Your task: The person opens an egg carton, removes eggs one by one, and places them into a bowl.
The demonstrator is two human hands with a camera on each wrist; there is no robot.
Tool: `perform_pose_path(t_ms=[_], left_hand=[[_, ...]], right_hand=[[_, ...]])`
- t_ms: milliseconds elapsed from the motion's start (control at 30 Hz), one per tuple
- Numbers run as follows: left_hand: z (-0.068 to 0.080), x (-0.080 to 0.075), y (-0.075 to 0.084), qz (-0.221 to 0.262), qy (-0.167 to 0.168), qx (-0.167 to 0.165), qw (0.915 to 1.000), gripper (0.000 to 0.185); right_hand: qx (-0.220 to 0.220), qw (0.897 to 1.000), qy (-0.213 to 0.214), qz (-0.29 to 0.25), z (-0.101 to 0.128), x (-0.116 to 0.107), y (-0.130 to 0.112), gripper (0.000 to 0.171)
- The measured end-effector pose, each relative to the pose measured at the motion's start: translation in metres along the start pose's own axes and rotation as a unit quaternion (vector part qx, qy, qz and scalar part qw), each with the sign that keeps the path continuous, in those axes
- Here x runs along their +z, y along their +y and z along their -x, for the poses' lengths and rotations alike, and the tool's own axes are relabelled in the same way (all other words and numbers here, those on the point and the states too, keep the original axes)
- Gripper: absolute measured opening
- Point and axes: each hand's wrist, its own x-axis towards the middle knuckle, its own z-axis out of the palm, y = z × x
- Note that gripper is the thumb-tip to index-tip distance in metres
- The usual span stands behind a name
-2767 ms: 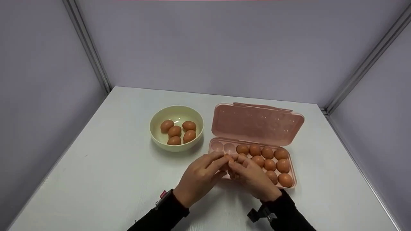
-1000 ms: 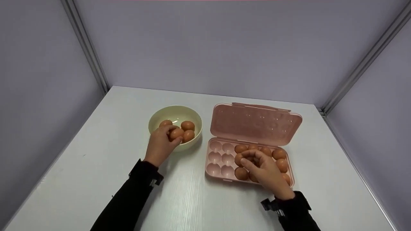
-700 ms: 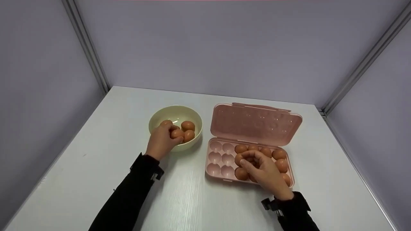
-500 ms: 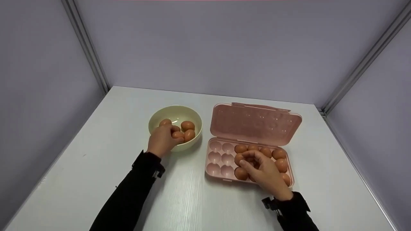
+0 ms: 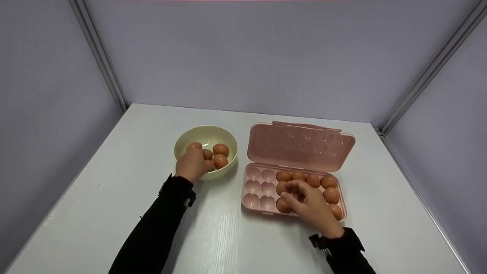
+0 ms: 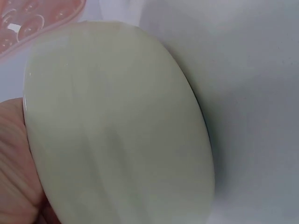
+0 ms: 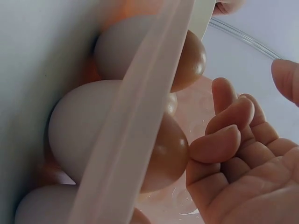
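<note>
Left hand (image 5: 191,164) is among eggs (image 5: 220,161) in the bowl (image 5: 211,133) — grip hidden, can't tell — where a slip could crack neighbours; right hand (image 5: 311,204) (loosely curled, empty) hovers over the carton (image 5: 260,194).

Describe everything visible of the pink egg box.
The pink egg box looks like plastic. Its lid stands open at the rear; a small tab sits at the front. Its round hollows form three rows: the two leftmost columns bare, brown eggs filling others. It rests on the white table, right of the bowl. The right hand hangs over it.
</note>
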Motion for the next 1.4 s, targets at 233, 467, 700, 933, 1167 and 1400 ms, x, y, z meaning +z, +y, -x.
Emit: perform_pose_path(t_ms=[233, 467, 700, 933, 1167, 1400], left_hand=[[-0.002, -0.002, -0.005, -0.120, 0.021, 0.063, 0.9906, 0.025], [0.004, 0.010, -0.010, -0.106, 0.113, 0.089, 0.9840, 0.019], [0.023, 0.035, -0.011, -0.151, 0.265, 0.266, 0.9146, 0.018], [0.050, 0.057, 0.005, -0.169, 0.310, 0.398, 0.8466, 0.023], [0.076, 0.068, 0.025, -0.145, 0.267, 0.444, 0.8426, 0.019], [0.103, 0.088, 0.039, -0.136, 0.207, 0.476, 0.8439, 0.016]], right_hand=[[0.003, 1.000, 0.000, 0.005, -0.002, 0.001, 0.001, 0.025], [0.003, 0.999, 0.017, 0.032, -0.002, 0.001, 0.002, 0.024], [-0.008, 0.982, 0.046, 0.181, 0.003, 0.002, 0.000, 0.026], [-0.062, 0.960, 0.048, 0.267, 0.006, 0.004, -0.002, 0.020], [-0.106, 0.941, 0.046, 0.319, 0.008, 0.012, -0.002, 0.017], [-0.135, 0.927, 0.068, 0.342, 0.007, 0.017, -0.001, 0.021]])
